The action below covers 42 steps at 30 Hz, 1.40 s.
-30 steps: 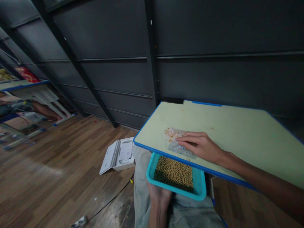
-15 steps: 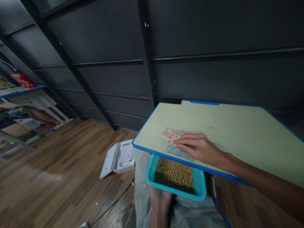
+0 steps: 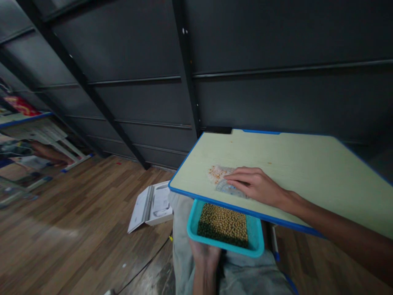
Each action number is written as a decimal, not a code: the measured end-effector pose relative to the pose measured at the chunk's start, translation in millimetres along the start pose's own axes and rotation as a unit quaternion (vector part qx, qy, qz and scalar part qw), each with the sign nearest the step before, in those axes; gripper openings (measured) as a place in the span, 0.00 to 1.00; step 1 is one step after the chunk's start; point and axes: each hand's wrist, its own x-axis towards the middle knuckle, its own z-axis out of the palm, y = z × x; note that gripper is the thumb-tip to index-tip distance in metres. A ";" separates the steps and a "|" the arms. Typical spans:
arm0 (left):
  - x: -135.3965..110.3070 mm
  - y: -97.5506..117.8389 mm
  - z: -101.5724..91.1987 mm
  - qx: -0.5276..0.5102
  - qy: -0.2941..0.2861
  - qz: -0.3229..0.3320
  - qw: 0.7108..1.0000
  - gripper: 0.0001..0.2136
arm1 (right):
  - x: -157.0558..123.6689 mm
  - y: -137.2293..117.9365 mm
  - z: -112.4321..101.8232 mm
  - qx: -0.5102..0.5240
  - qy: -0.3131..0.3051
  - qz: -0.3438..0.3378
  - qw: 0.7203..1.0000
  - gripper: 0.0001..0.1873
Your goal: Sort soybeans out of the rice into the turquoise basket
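Observation:
My right hand [image 3: 256, 185] is over the near part of the pale table [image 3: 294, 164], its fingers pressed together on a clear plastic protractor [image 3: 224, 187] with blue markings. Just beyond the protractor lies a small spread of white grains mixed with orange bits [image 3: 216, 173]; part of it is hidden behind my fingers. Below the table's front edge, my left hand [image 3: 205, 253] supports a turquoise tray [image 3: 225, 245] from underneath. Inside the tray are yellowish beans [image 3: 231, 221], with dark green ones along the near and left sides. The tray's far rim passes under the tabletop.
A dark metal-framed wall [image 3: 138, 98] stands behind the table. On the wooden floor to the left is an open white box [image 3: 156, 205], with a black cable [image 3: 150, 260] nearby. Another table [image 3: 27, 119] and part of a person's leg [image 3: 50, 152] are at far left.
The view has shifted slightly. My right hand and the protractor stay close to the grains, with only a small movement. The tray is still held below the table edge.

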 end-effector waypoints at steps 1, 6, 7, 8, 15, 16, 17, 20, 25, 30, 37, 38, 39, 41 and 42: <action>-1.4 0.5 1.5 0.004 0.000 0.001 1.000 0.13 | 0.7 1.1 -1.9 -0.001 0.002 0.004 1.000 0.14; 1.0 -0.3 -3.0 0.035 -0.003 0.007 0.999 0.13 | 4.1 3.9 -13.5 0.014 0.000 0.014 1.000 0.13; 2.4 -0.8 -5.4 0.037 -0.005 0.011 0.999 0.13 | 4.5 4.2 -15.7 0.014 -0.002 0.013 1.000 0.12; 3.7 -1.3 -7.5 0.037 -0.009 0.014 0.999 0.14 | 4.8 4.6 -17.8 0.013 -0.003 0.014 1.000 0.12; 3.7 -0.7 -9.9 0.013 0.014 -0.005 1.000 0.17 | 6.1 3.9 -26.1 -0.002 0.003 0.020 1.000 0.11; 3.2 -0.4 -9.4 0.016 0.008 -0.005 1.000 0.16 | 6.3 3.7 -26.3 -0.003 0.008 0.020 1.000 0.11; 2.9 -0.2 -9.0 0.019 -0.002 -0.006 1.000 0.16 | 6.5 3.7 -26.4 -0.003 0.013 0.019 1.000 0.11; 3.6 0.0 -9.6 0.022 -0.034 -0.006 0.999 0.15 | 6.2 4.2 -25.3 -0.003 0.017 0.016 1.000 0.11; 6.1 0.0 -11.3 0.019 -0.044 -0.003 0.999 0.19 | 4.4 3.0 -20.5 0.014 -0.002 0.011 1.000 0.10; 4.6 -4.6 -8.7 0.004 -0.040 -0.008 0.999 0.18 | 3.8 0.8 -16.6 0.038 -0.007 0.010 0.999 0.10; 5.1 -12.7 -9.5 0.003 0.000 -0.016 1.000 0.17 | 4.7 0.9 -16.8 0.026 -0.010 0.003 1.000 0.10; 5.6 -12.6 -10.1 0.002 0.000 -0.015 1.000 0.17 | 4.8 0.8 -16.5 0.028 -0.011 0.003 1.000 0.10; 6.1 -12.3 -10.7 0.002 0.000 -0.013 1.000 0.17 | 4.7 0.7 -16.1 0.030 -0.011 0.002 0.999 0.10; 6.7 -11.4 -11.4 0.000 0.000 -0.012 1.000 0.18 | 4.4 0.2 -15.1 0.034 -0.013 0.002 0.999 0.10; 6.7 -11.1 -11.4 -0.001 0.000 -0.012 1.000 0.18 | 4.2 -0.2 -14.6 0.035 -0.015 0.003 0.999 0.10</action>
